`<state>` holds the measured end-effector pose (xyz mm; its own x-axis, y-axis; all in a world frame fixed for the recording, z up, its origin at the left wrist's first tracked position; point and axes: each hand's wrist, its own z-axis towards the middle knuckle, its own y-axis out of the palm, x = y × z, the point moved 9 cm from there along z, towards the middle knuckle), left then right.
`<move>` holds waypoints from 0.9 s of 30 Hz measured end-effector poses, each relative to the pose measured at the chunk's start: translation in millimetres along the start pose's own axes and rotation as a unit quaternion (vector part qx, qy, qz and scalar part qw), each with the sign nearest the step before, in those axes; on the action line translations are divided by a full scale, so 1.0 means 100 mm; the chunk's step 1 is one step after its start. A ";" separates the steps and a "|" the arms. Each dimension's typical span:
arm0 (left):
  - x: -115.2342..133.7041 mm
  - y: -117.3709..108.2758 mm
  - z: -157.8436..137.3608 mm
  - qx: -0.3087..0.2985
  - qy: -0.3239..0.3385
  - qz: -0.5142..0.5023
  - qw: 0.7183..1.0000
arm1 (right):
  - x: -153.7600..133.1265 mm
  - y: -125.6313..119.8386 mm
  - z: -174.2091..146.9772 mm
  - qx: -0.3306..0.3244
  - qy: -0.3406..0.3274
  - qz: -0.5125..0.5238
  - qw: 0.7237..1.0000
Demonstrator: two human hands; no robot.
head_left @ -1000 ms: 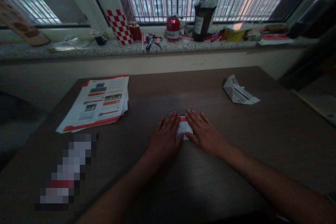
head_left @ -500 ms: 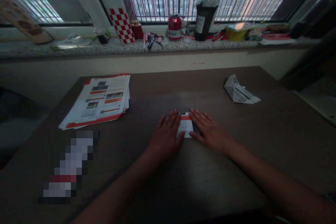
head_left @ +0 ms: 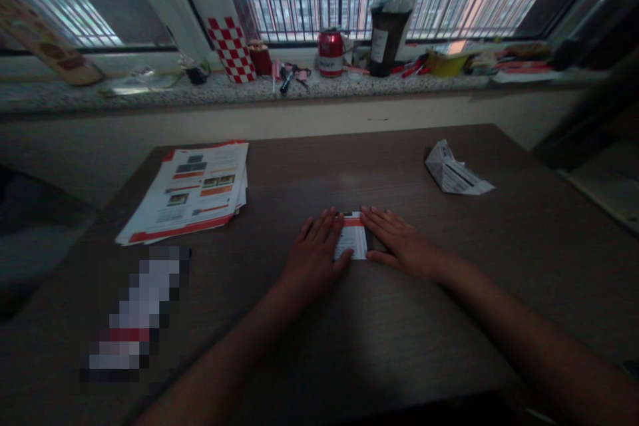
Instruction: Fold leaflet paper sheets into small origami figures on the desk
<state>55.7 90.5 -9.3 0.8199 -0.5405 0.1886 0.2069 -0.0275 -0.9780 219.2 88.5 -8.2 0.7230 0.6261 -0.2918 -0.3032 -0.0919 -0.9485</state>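
While the left hand (head_left: 312, 253) lies palm down on the bench (head_left: 299, 170), covering the nine o'clock side of a small white paper (head_left: 354, 239), the right hand (head_left: 407, 249) lies palm down by the three o'clock side. The paper rests on the bench, its red band (head_left: 352, 221) towards twelve o'clock. The left fingers (head_left: 325, 227) are straight and nearly together, pointing to about one o'clock, with the thumb spread towards two; they press over the paper rather than grip it. The right fingers (head_left: 377, 221) are likewise outstretched, pointing between ten and eleven, and closed around nothing; their tips meet the paper's far corner, though whether they overlap it I cannot tell. The right thumb points to nine, its tip at the paper's edge.

From the paper, a printed stack (head_left: 190, 186) lies between nine and ten o'clock, a pixelated thing (head_left: 142, 306) between eight and nine, and a folded shape (head_left: 455, 176) at two. On the sill (head_left: 200, 97) stand a checked bottle (head_left: 227, 40) at eleven, a red can (head_left: 330, 56) just before twelve, a dark cup (head_left: 383, 46) just past it and a yellow tub (head_left: 444, 65) at one.
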 end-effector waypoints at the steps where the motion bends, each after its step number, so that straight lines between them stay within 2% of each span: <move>1: 0.00 0.00 0.00 0.000 0.001 -0.002 1.000 | 0.00 -0.01 0.00 0.004 0.002 0.001 1.000; 5: 0.01 -0.03 0.00 -0.003 0.002 -0.010 1.000 | -0.04 -0.05 0.00 0.015 0.000 -0.005 1.000; 8: 0.03 -0.11 0.00 0.018 0.011 -0.016 1.000 | -0.06 -0.09 0.00 0.018 0.002 -0.010 1.000; 12: 0.11 -0.25 -0.04 0.056 0.060 -0.027 0.996 | -0.08 -0.11 0.02 0.027 0.004 -0.016 1.000; 15: 0.12 -0.27 -0.07 0.046 0.090 -0.061 0.993 | -0.08 -0.11 0.02 0.030 0.009 -0.024 0.999; 22: 0.02 -0.26 -0.07 0.032 0.086 -0.078 0.993 | -0.07 -0.12 0.02 0.024 0.007 -0.013 1.000; 27: 0.00 -0.33 -0.08 0.042 0.074 -0.056 0.995 | -0.09 -0.19 0.02 0.037 -0.007 0.009 0.999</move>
<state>44.3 84.3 22.4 0.7030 -0.6561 0.2744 0.3415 -0.0270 -0.9395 217.4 86.5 12.4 0.7079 0.6359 -0.3072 -0.3626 -0.0460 -0.9308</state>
